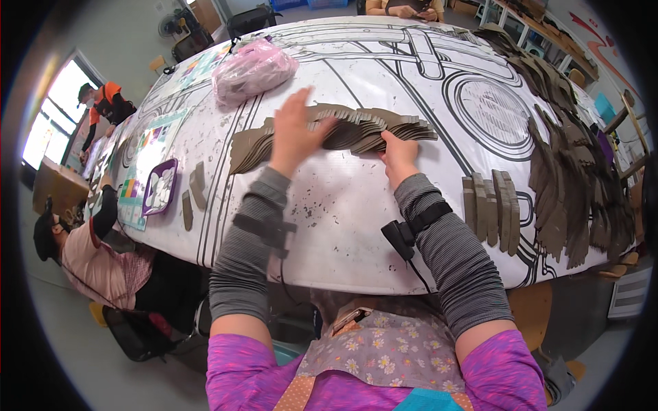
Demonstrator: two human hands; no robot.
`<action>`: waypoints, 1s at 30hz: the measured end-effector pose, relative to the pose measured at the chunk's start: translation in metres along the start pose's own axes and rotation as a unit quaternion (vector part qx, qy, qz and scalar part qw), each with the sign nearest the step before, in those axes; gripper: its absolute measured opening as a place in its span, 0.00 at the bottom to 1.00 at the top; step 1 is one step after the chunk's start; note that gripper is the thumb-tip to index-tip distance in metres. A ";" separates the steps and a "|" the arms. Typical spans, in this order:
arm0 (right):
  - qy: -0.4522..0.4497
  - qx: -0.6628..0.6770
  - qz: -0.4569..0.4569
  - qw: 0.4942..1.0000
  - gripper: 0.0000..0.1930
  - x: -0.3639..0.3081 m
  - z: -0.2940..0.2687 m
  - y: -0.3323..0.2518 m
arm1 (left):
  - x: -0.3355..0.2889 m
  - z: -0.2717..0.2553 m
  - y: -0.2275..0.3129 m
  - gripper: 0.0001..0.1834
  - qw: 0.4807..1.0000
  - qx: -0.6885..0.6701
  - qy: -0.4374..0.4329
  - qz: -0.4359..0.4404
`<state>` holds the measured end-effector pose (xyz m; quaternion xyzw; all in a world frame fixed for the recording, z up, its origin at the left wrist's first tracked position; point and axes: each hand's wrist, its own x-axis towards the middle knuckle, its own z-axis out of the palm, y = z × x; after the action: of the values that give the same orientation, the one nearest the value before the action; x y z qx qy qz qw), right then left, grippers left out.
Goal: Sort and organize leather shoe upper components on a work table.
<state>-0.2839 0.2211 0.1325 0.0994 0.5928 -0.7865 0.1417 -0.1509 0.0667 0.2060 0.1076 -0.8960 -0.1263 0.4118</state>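
Handling an overlapping row of grey-brown strips, seemingly midway

My left hand, blurred, has its fingers spread over the row; whether it touches the strips, I cannot tell; my right hand pinches the near edge, close to the right end. The row lies across the white tablecloth in front of me; its strips already overlap along the whole length, yet the edges look uneven, so I judge it well along but not finished. To my right, several narrow bundles lie side by side; past them, big heaps of strips cover the table's far right; done or waiting, I cannot tell. To my left, a few loose pieces lie outside the row, beside a purple basket; they seem unsorted.
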 end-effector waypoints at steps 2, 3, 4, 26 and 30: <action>-0.008 -0.054 -0.037 0.998 0.15 0.011 -0.007 0.000 | 0.012 -0.013 -0.047 0.27 0.983 -0.128 -0.038 -0.125; 0.010 -0.054 -0.035 0.998 0.14 0.007 -0.005 -0.001 | 0.011 -0.020 -0.078 0.27 0.983 -0.121 -0.038 -0.130; -0.043 -0.060 -0.006 0.997 0.14 -0.017 0.003 -0.010 | -0.002 -0.038 -0.118 0.26 0.985 -0.051 -0.101 -0.130; -0.100 0.007 -0.085 0.991 0.18 0.002 -0.020 0.005 | 0.025 0.026 -0.153 0.28 0.916 -0.241 -0.316 -0.059; -0.186 0.040 -0.053 0.980 0.14 -0.026 -0.017 -0.008 | 0.009 0.020 -0.163 0.30 0.924 -0.204 -0.319 -0.047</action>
<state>-0.2624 0.2422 0.1436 -0.0748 0.5288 -0.8205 0.2039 -0.1577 -0.0870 0.1485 0.0171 -0.9286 -0.3537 0.1110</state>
